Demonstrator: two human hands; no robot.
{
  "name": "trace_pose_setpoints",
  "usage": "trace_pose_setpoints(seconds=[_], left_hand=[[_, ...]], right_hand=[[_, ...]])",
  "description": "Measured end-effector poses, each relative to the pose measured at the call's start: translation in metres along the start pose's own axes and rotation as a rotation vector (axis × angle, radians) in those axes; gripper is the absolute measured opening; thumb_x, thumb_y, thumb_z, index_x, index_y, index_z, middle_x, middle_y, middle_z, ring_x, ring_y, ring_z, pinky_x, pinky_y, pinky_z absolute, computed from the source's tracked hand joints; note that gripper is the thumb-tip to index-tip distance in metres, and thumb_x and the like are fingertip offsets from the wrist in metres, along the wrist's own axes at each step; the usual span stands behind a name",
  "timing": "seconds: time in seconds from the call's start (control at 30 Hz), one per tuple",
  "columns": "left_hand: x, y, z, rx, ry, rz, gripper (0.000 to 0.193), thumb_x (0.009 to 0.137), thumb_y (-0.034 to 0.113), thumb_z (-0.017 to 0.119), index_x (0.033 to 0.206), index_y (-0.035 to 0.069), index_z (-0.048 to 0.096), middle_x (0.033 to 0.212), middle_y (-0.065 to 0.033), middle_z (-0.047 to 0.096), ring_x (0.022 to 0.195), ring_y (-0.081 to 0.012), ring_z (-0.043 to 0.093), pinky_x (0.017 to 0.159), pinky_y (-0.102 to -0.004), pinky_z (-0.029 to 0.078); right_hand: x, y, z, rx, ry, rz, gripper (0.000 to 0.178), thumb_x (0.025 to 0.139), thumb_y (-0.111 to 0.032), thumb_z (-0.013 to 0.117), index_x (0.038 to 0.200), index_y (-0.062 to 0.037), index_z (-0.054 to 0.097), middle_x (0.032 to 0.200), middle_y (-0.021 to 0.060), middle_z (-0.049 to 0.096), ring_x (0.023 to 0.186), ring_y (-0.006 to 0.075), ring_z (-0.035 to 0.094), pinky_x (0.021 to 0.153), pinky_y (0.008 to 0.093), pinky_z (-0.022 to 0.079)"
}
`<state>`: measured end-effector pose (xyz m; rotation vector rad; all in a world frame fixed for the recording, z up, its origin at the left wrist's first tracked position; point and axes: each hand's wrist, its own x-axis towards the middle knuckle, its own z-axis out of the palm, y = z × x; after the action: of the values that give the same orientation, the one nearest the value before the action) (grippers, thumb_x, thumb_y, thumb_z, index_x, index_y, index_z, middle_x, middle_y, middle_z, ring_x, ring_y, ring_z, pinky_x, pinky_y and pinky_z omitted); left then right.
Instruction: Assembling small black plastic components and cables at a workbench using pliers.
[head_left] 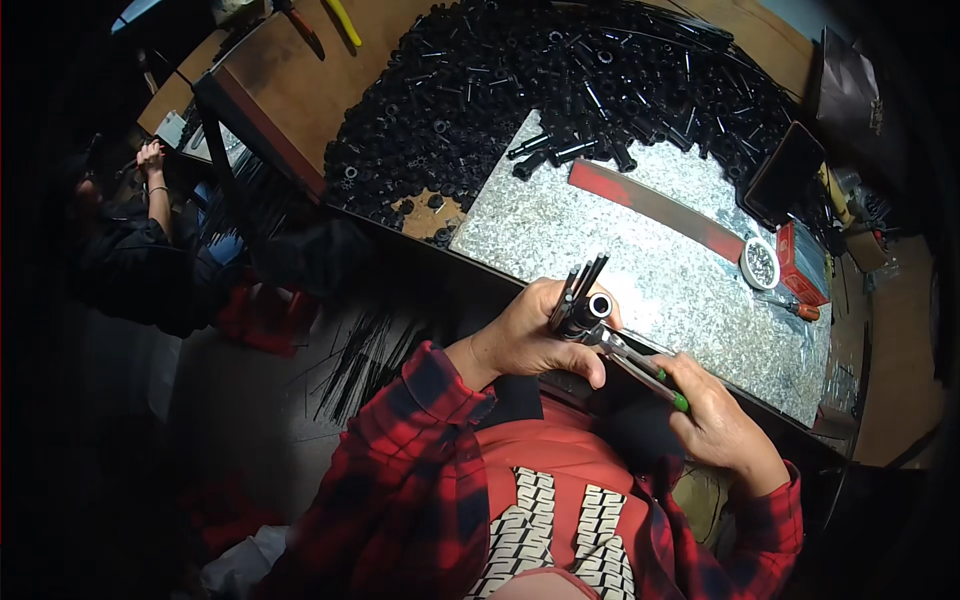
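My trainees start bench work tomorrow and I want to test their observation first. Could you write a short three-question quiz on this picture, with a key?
1. Which hand grips the pliers with green handle ends?
2. True or false: the white bowl stands at the left edge of the silvery board.
3. What does the left hand hold?
A) A red box
B) Thin dark rods and a black hollow-ended piece
C) A phone

Key
1. The right hand.
2. False: it stands toward the right side, next to a red-sided box.
3. B.
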<state>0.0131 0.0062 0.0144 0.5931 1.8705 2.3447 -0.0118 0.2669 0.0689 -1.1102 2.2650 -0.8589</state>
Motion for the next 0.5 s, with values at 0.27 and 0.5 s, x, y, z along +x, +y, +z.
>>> trace_pose_setpoints(seconds=[0.27, 0.5], left_hand=[[-0.007, -0.016, 0.005, -0.071, 0.185, 0.04, 0.061, 0.057, 0.033, 0.089, 0.099, 0.0, 0.06, 0.09, -0.0013, 0.058, 0.077, -0.0068, 0.053, 0.068, -0.021, 0.044], [-0.012, -0.022, 0.002, -0.033, 0.242, 0.032, 0.065, 0.06, 0.039, 0.086, 0.103, 0.0, 0.059, 0.093, -0.0013, 0.058, 0.077, -0.0064, 0.051, 0.066, -0.0207, 0.042]], right_hand=[[0.015, 0.004, 0.022, 0.146, 0.063, 0.116, 0.026, 0.081, -0.005, 0.062, 0.105, -0.0004, 0.052, 0.08, 0.0133, 0.057, 0.074, 0.0249, 0.056, 0.071, 0.0346, 0.045], [0.023, 0.016, 0.039, -0.031, 0.238, 0.107, 0.019, 0.082, -0.008, 0.069, 0.085, -0.0005, 0.052, 0.068, 0.0188, 0.056, 0.058, 0.0334, 0.057, 0.054, 0.038, 0.044]])
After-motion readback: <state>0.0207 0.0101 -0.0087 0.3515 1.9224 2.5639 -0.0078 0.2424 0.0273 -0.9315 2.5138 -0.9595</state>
